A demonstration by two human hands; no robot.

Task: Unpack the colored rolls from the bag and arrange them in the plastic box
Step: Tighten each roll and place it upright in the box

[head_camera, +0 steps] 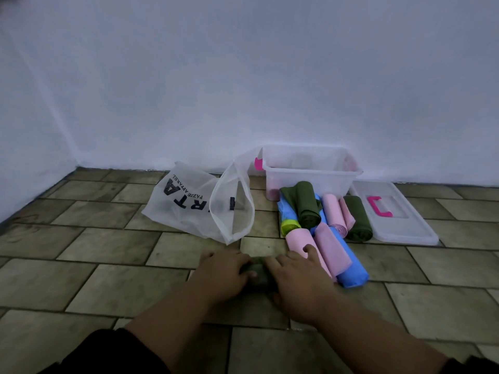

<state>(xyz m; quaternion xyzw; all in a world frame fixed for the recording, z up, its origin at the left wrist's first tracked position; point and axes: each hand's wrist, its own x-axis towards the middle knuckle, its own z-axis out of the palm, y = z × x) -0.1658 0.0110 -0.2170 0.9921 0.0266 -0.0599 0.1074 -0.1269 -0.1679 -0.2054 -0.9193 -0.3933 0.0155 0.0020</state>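
Green roll [258, 273] lies crosswise, left-right, w/ left hand [221, 273] & right hand [297, 284] gripping its ends.

Bare room: tiled floor [108, 279] (white wall [243, 76]).

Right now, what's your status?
Left hand and right hand pressing on dark green roll. Plastic box open. Loose rolls piled before it.

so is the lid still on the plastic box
No, the lid lies flat on the floor tiles to the right of the plastic box, whose top is open.
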